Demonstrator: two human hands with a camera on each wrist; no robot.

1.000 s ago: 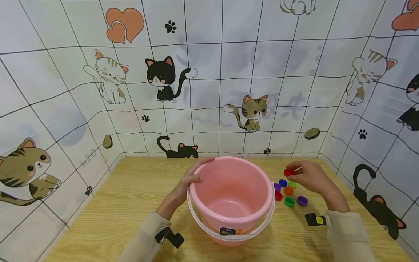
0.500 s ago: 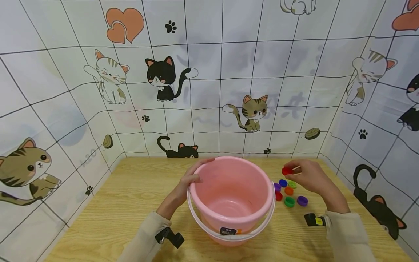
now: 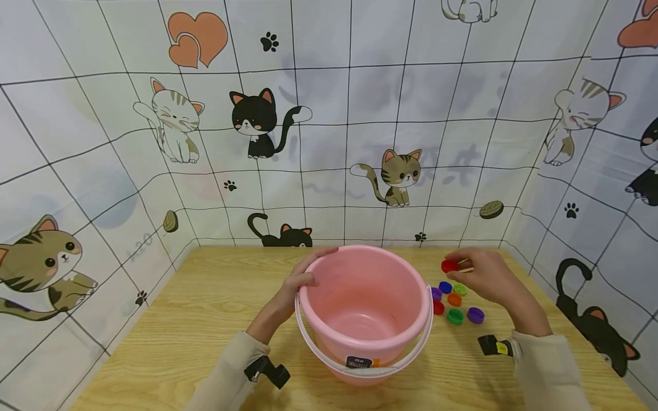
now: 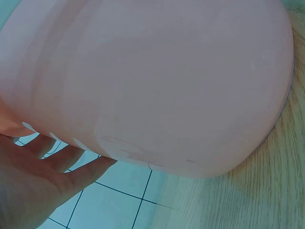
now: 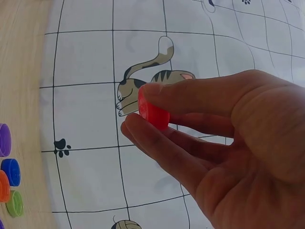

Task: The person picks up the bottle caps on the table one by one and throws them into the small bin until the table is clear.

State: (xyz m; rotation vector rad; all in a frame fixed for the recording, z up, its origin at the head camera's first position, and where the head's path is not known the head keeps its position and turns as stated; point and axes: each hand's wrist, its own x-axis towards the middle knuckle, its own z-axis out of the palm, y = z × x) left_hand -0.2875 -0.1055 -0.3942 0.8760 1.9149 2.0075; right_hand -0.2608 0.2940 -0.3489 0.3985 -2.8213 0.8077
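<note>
A pink bucket (image 3: pixel 354 279) stands on the wooden table, its mouth tilted toward the head camera. Its white handle (image 3: pixel 362 373) hangs down across the front. My left hand (image 3: pixel 283 297) grips the bucket's left rim, thumb over the inside; in the left wrist view the fingers (image 4: pixel 90 172) lie along the outer wall. To the right of the bucket, my right hand (image 3: pixel 488 277) pinches a red bottle cap (image 5: pixel 155 114) between thumb and fingertips, raised off the table. Visible inside the bucket is only bare pink plastic.
Several loose caps lie right of the bucket, among them a green one (image 3: pixel 454 316), a purple one (image 3: pixel 476 315), an orange one (image 3: pixel 454 299) and a blue one (image 3: pixel 445 287). A cat-patterned cloth (image 3: pixel 324 148) surrounds the wooden table (image 3: pixel 169 337).
The right hand has lifted the red cap slightly and shifted it a little left, toward the bucket. Left hand and bucket have stayed in place.
</note>
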